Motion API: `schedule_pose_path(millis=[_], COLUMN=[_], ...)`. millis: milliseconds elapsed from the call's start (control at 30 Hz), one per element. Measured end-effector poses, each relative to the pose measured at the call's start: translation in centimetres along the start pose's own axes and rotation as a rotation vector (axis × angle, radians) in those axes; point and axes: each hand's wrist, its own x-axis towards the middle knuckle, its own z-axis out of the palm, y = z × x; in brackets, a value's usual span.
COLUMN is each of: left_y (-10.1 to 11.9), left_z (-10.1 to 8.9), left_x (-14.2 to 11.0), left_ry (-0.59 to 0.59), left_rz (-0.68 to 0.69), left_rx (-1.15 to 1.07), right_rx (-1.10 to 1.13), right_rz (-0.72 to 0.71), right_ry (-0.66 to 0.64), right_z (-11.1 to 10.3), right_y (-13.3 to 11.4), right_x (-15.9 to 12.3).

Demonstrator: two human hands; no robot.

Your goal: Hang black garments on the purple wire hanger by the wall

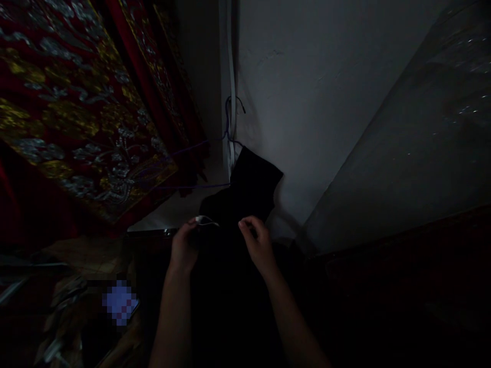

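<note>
A black garment hangs on a thin purple hanger against the wall corner. My left hand is closed in front of the garment's left part, pinching a thin white looped strip whose loop points right. To the right, my right hand has thumb and forefinger pinched together before the dark cloth. Whether anything is between those fingers is too dark to tell. The lower garment blends into shadow.
Red cloth with gold and silver embroidery hangs at the left. A pale pipe or cable runs up the corner of the grey wall. Lower left, a blurred-out lit screen lies among crumpled brown material.
</note>
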Motion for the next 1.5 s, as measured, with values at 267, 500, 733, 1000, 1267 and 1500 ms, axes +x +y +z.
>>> schedule_pose_path(millis=[267,500,733,1000,1267,1500], left_y=[0.9,-1.7,-0.1,7.4,11.4,9.2], left_z=[5.7,2.2,-2.8,-8.1,-4.7,-6.4], left_x=[-2.5,-1.6,0.1,2.7,5.1,7.6], left_ry=[-0.115,-0.680,-0.788,-0.341,-0.133,-0.400], left_rz=[0.366,0.042,-0.034,0.090,0.359,0.055], left_rx=[0.329,0.576,0.997,1.348,1.224,1.164], right_rx=[0.152,0.055,-0.102,-0.263,-0.378,-0.331], right_rz=[0.003,-0.127,-0.311,-0.109,-0.188,-0.231], right_ry=[-0.456,-0.642,-0.251,-0.327,-0.241,-0.219], right_z=[-0.2,-4.6,-4.0,-6.8,-8.1,-7.5], right_y=[-0.9,-3.2,-3.5,-3.2,-5.4,-4.5], right_x=[-0.8,4.8,11.8,14.1,13.8,12.9])
